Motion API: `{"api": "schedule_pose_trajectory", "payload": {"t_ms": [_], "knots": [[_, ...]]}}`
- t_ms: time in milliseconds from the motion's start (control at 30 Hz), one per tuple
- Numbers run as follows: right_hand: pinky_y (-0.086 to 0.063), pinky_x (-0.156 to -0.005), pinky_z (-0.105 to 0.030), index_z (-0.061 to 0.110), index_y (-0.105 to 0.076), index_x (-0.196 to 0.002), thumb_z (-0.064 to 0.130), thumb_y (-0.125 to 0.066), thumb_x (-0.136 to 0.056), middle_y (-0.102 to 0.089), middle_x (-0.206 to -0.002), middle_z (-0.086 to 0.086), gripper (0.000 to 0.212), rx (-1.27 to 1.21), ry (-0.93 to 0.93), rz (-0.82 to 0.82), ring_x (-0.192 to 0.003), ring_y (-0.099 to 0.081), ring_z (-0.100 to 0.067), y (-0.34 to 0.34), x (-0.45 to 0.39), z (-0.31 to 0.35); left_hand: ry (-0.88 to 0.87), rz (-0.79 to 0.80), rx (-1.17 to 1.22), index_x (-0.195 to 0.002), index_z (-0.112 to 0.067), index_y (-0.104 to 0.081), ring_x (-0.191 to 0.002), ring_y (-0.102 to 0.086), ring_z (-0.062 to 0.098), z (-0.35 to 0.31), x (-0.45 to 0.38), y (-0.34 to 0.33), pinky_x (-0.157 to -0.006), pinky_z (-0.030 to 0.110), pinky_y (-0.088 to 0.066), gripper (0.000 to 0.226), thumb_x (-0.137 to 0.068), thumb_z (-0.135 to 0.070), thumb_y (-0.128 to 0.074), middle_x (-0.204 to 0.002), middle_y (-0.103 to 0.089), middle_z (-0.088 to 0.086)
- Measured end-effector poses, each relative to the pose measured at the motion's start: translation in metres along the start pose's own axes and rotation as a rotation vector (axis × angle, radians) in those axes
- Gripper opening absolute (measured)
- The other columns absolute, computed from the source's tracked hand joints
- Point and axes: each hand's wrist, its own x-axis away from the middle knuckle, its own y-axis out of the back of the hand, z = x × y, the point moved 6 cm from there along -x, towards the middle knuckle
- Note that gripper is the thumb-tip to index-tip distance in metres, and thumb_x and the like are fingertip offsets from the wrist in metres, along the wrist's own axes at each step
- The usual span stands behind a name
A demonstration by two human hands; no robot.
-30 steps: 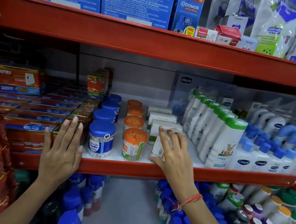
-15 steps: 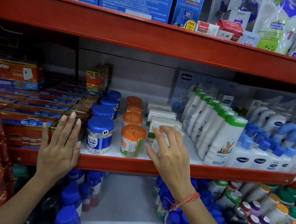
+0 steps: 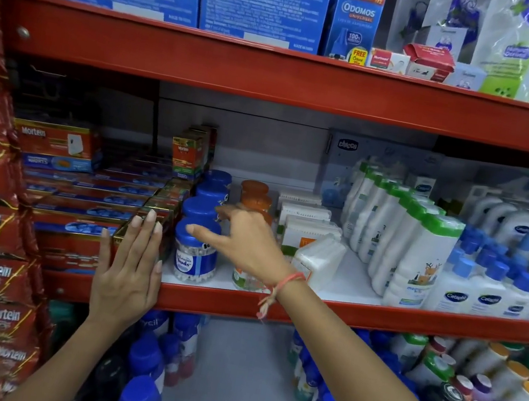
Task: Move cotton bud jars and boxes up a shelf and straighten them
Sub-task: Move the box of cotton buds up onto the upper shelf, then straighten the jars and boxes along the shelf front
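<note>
Reaching left over the shelf (image 3: 376, 317), the right hand (image 3: 246, 242), fingers spread and empty, touches the near blue-lidded jar (image 3: 195, 251); the left hand (image 3: 127, 268) rests flat and open against the boxes (image 3: 78, 226).

On the red metal shelf (image 3: 376, 317), a row of blue-lidded clear plastic jars (image 3: 195, 251) runs from near to far, with orange-lidded jars (image 3: 254, 189) just right of it, white rectangular boxes (image 3: 317, 260) further right, and flat cardboard packs (image 3: 82, 206) stacked left.

Red shelf (image 3: 376, 317), blue-lidded jars (image 3: 196, 252), orange-lidded jars (image 3: 254, 188), white boxes (image 3: 317, 266), lotion bottles (image 3: 420, 259)
</note>
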Motion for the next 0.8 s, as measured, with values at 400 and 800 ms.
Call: {"api": "schedule_pose_trajectory", "payload": {"t_ms": [400,800], "knots": [[-0.042,-0.082,-0.027,0.006,-0.052,-0.122,0.052,-0.077,-0.067,-0.059,-0.127,-0.006,0.076,-0.043,-0.054,0.073,-0.117,-0.051,-0.024,-0.023,-0.023,0.000,0.000,-0.002,0.009,-0.151,-0.006,-0.014,-0.149,-0.007,0.021,0.001,0.000,0.000,-0.122,0.049,-0.001,0.059,-0.097,-0.024,-0.029,-0.162,-0.004,0.006],[-0.052,-0.084,-0.028,0.008,-0.055,-0.122,0.050,-0.083,-0.060,-0.069,-0.117,-0.002,0.081,-0.161,-0.036,0.049,-0.105,-0.064,-0.017,-0.014,-0.009,0.006,0.011,0.007,0.005,-0.151,-0.006,-0.013,-0.149,-0.007,0.020,0.002,0.001,0.000,-0.122,0.048,0.000,0.058,-0.098,-0.024,-0.028,-0.162,-0.003,0.004]]}}
